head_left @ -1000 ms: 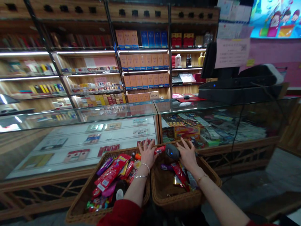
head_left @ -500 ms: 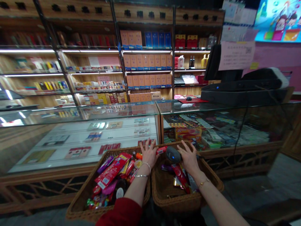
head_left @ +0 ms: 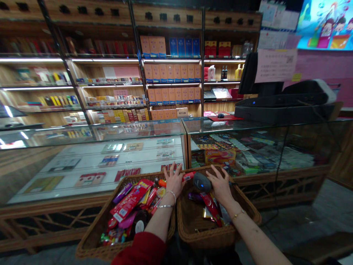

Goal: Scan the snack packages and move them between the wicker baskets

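My left hand (head_left: 174, 181) is over the inner far corner of the left wicker basket (head_left: 91, 230), its fingers stretched forward. A red tube-shaped pack (head_left: 188, 176) sticks out at its thumb side, seemingly gripped there; the thumb's hold is partly hidden. My right hand (head_left: 220, 185) is wrapped around a dark grey barcode scanner (head_left: 202, 182) with a blue light, above the right wicker basket (head_left: 206, 235). The scanner's head is close to the red pack. Heaped in the left basket are wrapped sweets, among them a large red packet (head_left: 132, 200). Several packs, including a long red one (head_left: 211, 208), lie in the right basket.
Glass display counters (head_left: 110, 134) stand just beyond both baskets. On the right counter are a monitor (head_left: 248, 73) and a black machine (head_left: 284, 99), with a cable (head_left: 281, 162) hanging in front. Shelves of boxed goods (head_left: 173, 71) line the back wall.
The view has shifted very slightly. Both hands, the scanner and the red pack keep their places relative to the baskets.
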